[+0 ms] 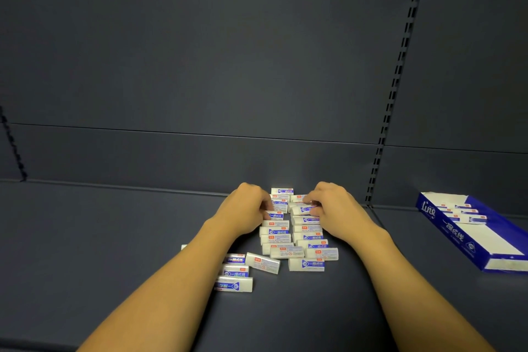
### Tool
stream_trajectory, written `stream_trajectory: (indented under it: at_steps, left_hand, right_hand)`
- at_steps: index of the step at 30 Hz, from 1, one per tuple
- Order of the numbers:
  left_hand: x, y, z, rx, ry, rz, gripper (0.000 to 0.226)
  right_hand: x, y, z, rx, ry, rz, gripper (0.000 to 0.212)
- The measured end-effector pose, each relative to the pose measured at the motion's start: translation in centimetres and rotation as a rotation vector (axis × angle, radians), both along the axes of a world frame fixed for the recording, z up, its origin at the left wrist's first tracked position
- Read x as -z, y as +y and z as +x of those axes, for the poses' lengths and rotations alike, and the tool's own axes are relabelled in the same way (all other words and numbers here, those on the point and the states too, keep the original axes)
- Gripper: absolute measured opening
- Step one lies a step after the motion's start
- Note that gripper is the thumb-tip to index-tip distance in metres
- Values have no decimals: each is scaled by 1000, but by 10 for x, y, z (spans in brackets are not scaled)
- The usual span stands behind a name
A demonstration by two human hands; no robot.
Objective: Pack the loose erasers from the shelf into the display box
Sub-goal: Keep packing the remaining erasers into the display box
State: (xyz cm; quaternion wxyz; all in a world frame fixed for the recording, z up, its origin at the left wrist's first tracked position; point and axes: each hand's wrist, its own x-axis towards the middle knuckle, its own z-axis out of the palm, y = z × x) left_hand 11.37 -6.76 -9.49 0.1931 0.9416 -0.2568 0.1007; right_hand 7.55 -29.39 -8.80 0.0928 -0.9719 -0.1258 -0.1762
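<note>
While both forearms reach in from the bottom of the frame, the left hand (248, 206) and the right hand (333, 203) meet at the far end of a cluster of loose erasers (288, 233) lying just below the centre of the frame. The left hand's fingers are curled and pinch the erasers at the far left of the cluster; the right hand's fingers are curled round the erasers at its far right. Between the hands the white erasers in blue-and-white sleeves lie in two rough columns, touching one another, and a few more lie scattered at angles beside the left forearm at lower centre.

They rest on a dark grey shelf (114, 237) with a matte, flat surface. Behind it a back wall (200, 66) of the same dark grey panels fills the upper frame, crossed by thin horizontal seams. A slotted upright (397, 80) runs down the right side, and another shows at the left edge.

At the right edge of the frame, well apart from the hands, the blue and white display box (468, 230) lies open on the shelf, with several erasers packed at its far end.
</note>
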Motion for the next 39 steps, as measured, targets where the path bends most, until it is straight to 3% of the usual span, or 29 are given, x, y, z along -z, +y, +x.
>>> stream_trajectory:
  at_steps: [14, 20, 28, 39]
  left_hand:
    - [-18, 9, 6, -58, 64, -74, 18]
    - [-47, 20, 9, -87, 49, -52, 11]
    - [-50, 14, 3, 16, -38, 44, 15]
    - [-69, -31, -18, 80, -106, 51, 16]
  right_hand:
    - [-17, 6, -5, 55, 41, 117, 17]
    - [-23, 18, -11, 140, 18, 22, 32]
    - [-42, 26, -40, 371, -20, -36, 19]
    - [-63, -10, -103, 670, 27, -138, 17]
